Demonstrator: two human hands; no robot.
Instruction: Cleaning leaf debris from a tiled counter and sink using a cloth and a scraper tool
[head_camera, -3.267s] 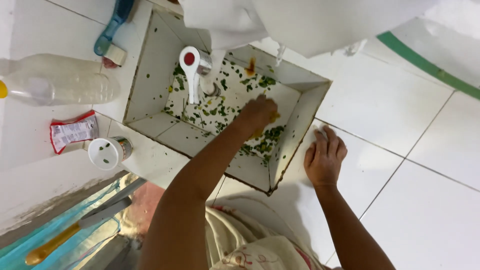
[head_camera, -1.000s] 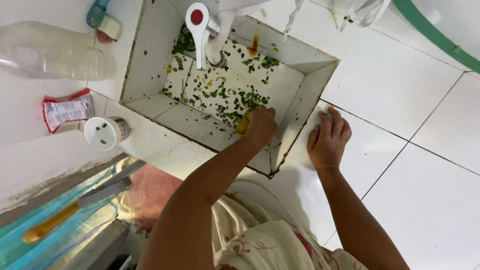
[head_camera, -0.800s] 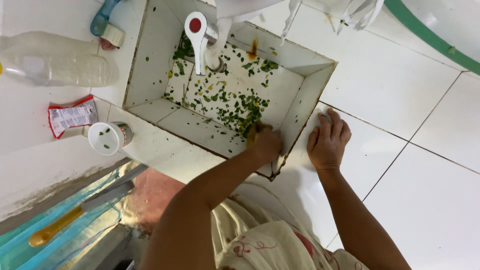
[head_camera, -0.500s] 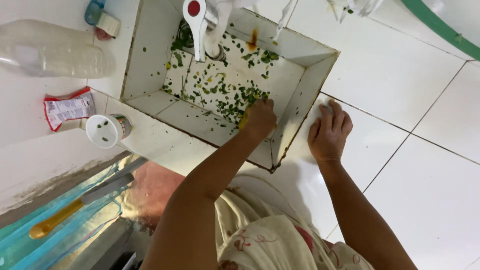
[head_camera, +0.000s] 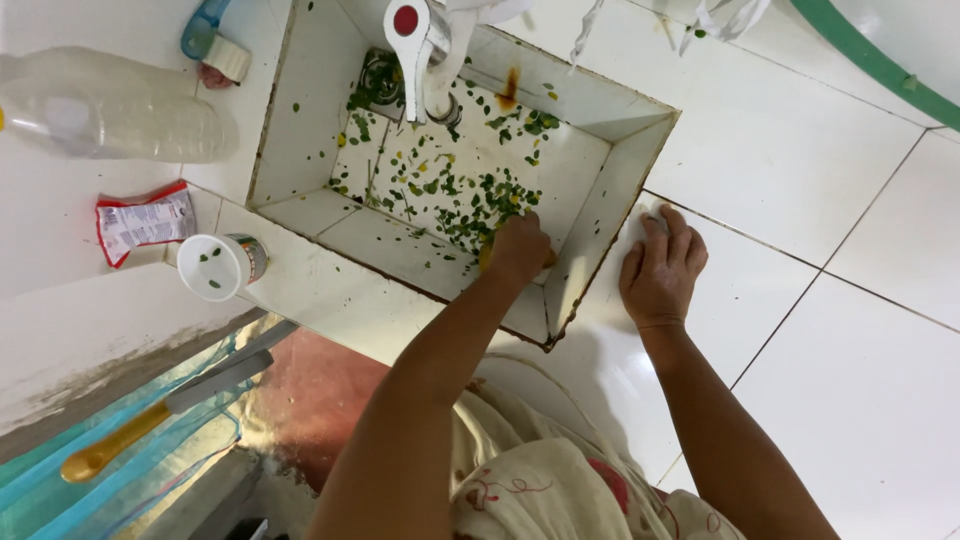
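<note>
White tiled worktop (head_camera: 800, 150) seen from above. Square white tiled sink (head_camera: 610, 195) set into it, floor strewn with small green leaf bits (head_camera: 470, 195). White tap with red cap (head_camera: 415, 35) over drain. Clear plastic bottle (head_camera: 110, 115) lying far left of sink. Left hand (head_camera: 518, 250) inside sink at near right corner, fingers curled around yellow-orange object, mostly hidden. Right hand (head_camera: 662, 270) flat on worktop just right of sink rim, fingers spread, holding nothing. Small white-lidded jar (head_camera: 220, 265) near sink's left corner; red-edged sachet (head_camera: 142, 220) beside it.

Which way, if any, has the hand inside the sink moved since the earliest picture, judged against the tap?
Yes. The left hand has moved away from the tap, to the sink's near right corner.
</note>
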